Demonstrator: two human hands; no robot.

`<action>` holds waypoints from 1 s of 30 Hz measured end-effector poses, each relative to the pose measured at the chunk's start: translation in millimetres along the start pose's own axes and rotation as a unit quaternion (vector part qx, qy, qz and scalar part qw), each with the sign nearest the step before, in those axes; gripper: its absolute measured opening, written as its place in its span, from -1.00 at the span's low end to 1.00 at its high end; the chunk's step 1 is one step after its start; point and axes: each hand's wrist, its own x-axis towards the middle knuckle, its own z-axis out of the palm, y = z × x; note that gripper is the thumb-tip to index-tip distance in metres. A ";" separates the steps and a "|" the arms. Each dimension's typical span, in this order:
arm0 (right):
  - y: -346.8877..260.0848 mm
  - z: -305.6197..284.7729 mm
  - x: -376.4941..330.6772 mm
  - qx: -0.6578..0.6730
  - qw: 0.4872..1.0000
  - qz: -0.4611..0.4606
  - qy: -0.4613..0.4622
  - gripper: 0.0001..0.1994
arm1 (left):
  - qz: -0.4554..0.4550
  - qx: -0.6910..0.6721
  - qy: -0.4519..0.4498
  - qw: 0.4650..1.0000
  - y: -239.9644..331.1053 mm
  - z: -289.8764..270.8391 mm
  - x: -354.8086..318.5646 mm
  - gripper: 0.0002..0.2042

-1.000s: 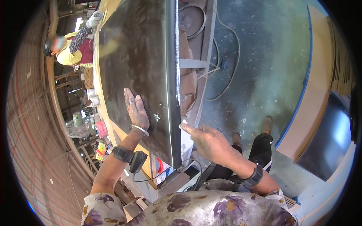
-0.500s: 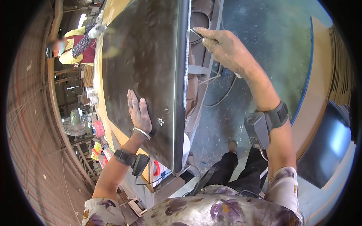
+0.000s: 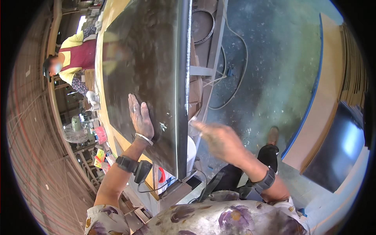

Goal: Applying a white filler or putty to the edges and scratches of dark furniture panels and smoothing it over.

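A large black glossy panel [image 3: 156, 51] lies along the work table, its long right edge lined with a whitish strip. My left hand [image 3: 141, 120] rests flat on the panel with its fingers stretched out and holds nothing. Beside the panel's right edge is my right hand [image 3: 219, 141], its fingers pinched together near that edge. Motion blurs this hand, and whatever thin thing it pinches cannot be made out. Small white smears [image 3: 163, 126] mark the panel between my left hand and the edge.
Across the table a person [image 3: 80, 56] in a maroon apron and gloves stands at the panel's far side. A round tub [image 3: 203, 26] and a hose [image 3: 243, 58] lie to the right. Stacked boards [image 3: 309, 117] stand at the far right. A fan [image 3: 75, 133] is at left.
My right hand has moved along the panel's edge toward me. My left hand stays flat on the panel. The person opposite has shifted, arms now spread apart.
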 end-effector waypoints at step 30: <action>5.5 -71.9 78.8 0.027 0.938 -0.142 0.314 -0.63 | 0.003 0.012 -0.008 1.000 2.8 -6.5 -1.1 -0.51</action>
